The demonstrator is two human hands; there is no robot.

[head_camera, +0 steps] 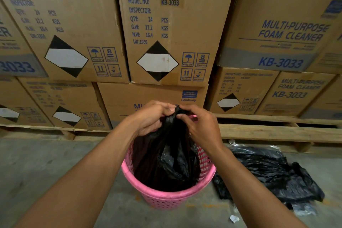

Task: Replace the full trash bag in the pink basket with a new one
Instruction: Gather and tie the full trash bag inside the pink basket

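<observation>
- The basket (167, 197), pink with a perforated wall, stands on the concrete floor (46, 163) at the centre of the view.
- A black bag (172, 155) sits inside the basket, its body filling the inside and its top gathered into a bunch that rises above the far rim.
- The left hand (151, 118) is above the basket's far left side, fingers curled tight around the bunched top of the bag.
- The right hand (200, 127) is above the basket's far right side, thumb and fingers pinched closed on the same bunch, right beside the left hand.
- Both forearms reach over the basket from the near edge, one on each side of it.
- A heap of black plastic (268, 174) lies flat on the floor just right of the basket; whether it touches the wall cannot be told.
- A small white scrap (234, 218) lies on the floor near the basket's right front.
- Behind the basket a wooden pallet (277, 131) carries stacked cardboard boxes (172, 27) printed "MULTI-PURPOSE FOAM CLEANER" and "KB-3033".
</observation>
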